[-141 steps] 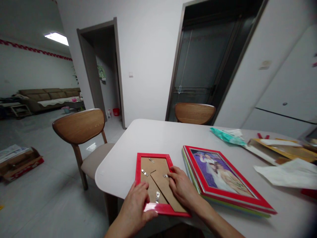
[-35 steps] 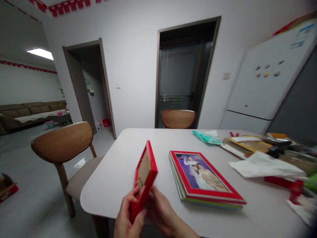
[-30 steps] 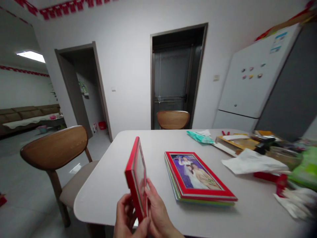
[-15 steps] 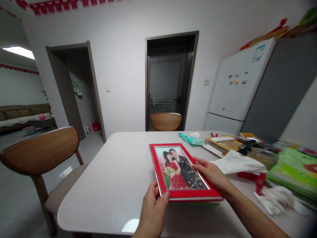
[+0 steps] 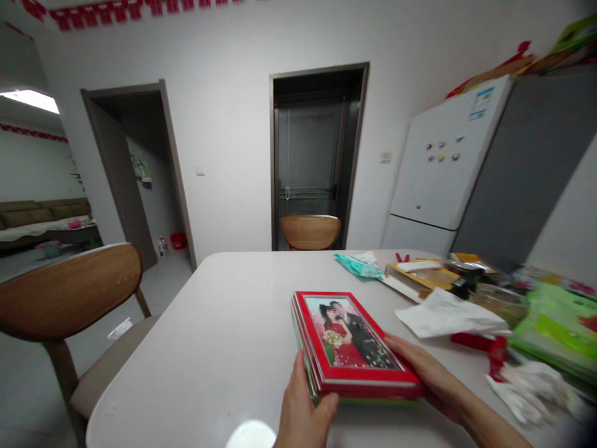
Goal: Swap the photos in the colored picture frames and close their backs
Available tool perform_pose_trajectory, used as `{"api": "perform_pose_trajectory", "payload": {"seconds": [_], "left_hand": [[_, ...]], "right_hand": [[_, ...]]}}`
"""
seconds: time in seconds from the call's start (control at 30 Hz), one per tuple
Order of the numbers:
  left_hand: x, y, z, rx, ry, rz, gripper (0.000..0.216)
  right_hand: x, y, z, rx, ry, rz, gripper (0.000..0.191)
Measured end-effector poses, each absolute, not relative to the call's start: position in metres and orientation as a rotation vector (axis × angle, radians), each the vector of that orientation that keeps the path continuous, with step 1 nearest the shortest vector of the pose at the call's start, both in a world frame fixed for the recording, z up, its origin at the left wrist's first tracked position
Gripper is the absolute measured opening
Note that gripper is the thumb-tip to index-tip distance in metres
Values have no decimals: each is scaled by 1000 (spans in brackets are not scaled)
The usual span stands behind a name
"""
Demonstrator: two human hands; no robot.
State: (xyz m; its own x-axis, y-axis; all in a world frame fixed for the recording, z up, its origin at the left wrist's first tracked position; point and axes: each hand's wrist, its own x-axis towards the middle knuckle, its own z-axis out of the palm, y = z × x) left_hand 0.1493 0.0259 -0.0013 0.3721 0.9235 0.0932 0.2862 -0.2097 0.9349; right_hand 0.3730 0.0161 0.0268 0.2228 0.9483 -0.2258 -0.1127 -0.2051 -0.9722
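Observation:
A red picture frame point(image 5: 354, 342) with a photo of a couple lies face up on top of a stack of frames on the white table point(image 5: 224, 348). My left hand point(image 5: 303, 417) grips the stack's near left corner, thumb up on the edge. Along the stack's right side rests my right hand point(image 5: 422, 370), fingers against the frames' edge. Both hands touch the stack near the table's front edge.
White papers point(image 5: 448, 314), a yellow folder point(image 5: 420, 274), a teal packet point(image 5: 357, 266) and green packs point(image 5: 555, 323) clutter the table's right side. Wooden chairs stand at the left point(image 5: 65, 298) and the far end point(image 5: 310, 231). A white fridge point(image 5: 443, 162) stands at the right.
The red frame was turned over from back-up to photo-up, carried right and set on the stack. Over the last half second it came down flat and my hands slid to the stack's sides.

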Motion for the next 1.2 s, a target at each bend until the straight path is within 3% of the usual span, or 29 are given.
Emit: {"api": "perform_pose_trajectory", "payload": {"seconds": [0.2,0.37,0.53,0.9,1.07,1.2], "left_hand": [[129,45,-17,1750,1254,933,80],[78,88,-15,1743,1411,1002,78],[29,127,-13,1740,1550,1033,76],[-4,156,-20,1606,1646,1161,64],[-19,149,1,1416,1618,1354,57],[6,129,60,1403,1384,1512,60]], "right_hand": [[324,24,19,-1196,-834,1331,57],[267,76,16,-1182,-968,1281,48],[223,130,17,-1396,-1214,955,30],[209,177,16,-1513,-1225,663,29],[218,170,22,-1503,-1215,542,48],[188,138,62,-1035,-1325,726,67]]}}
